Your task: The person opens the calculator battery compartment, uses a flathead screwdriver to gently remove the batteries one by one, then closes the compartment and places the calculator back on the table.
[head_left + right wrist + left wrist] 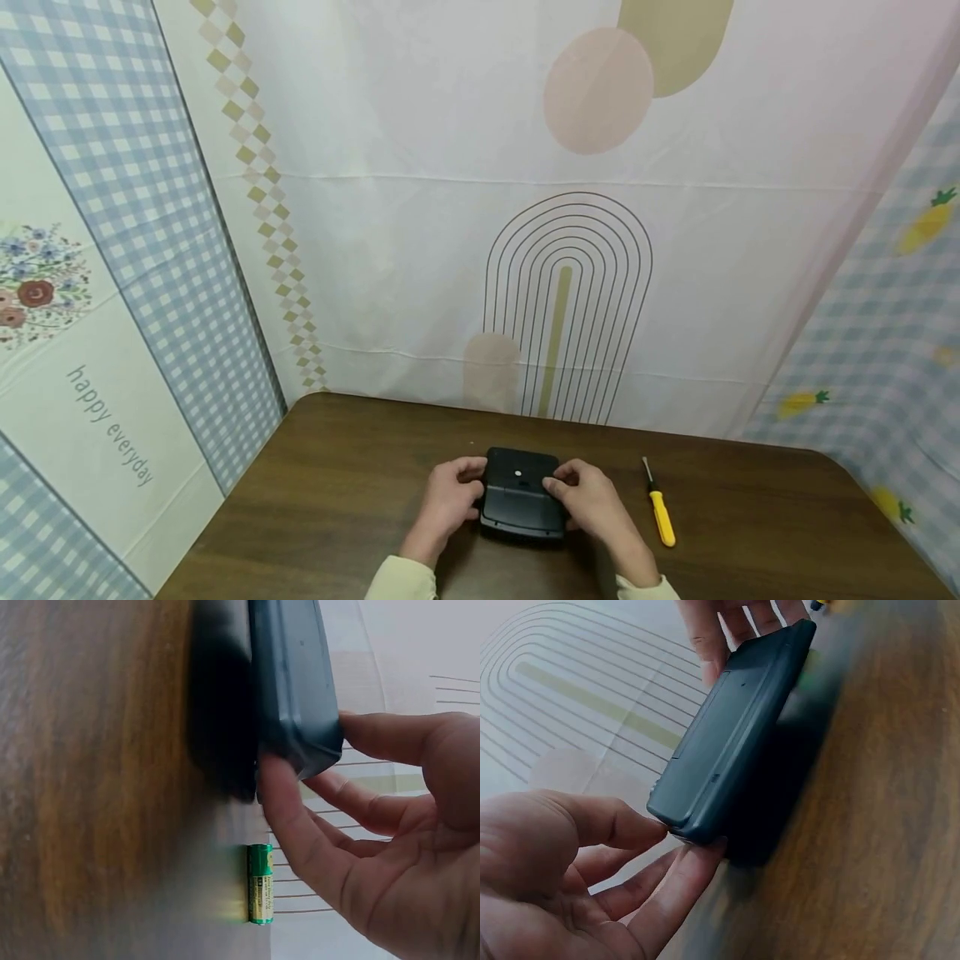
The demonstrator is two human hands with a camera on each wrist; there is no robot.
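Between both hands is a flat black device [522,510], thicker at its near end, with a small white dot and a panel seam on the side facing up. My left hand [447,500] pinches its left edge, thumb on top and fingertips beneath. On the opposite edge my right hand [592,500] grips it, the thumb lying over the top face. In the left wrist view the device [712,742] stands over a dark shadow on the table. Its underside is hidden. Beyond the right hand's fingers, a green and gold battery [260,883] shows in the right wrist view.
To the right of the right hand, a screwdriver [662,515] with a yellow handle lies on the brown wooden table [360,467]. A patterned white cloth [405,250] hangs behind the table's back edge, with checked cloths at both sides.
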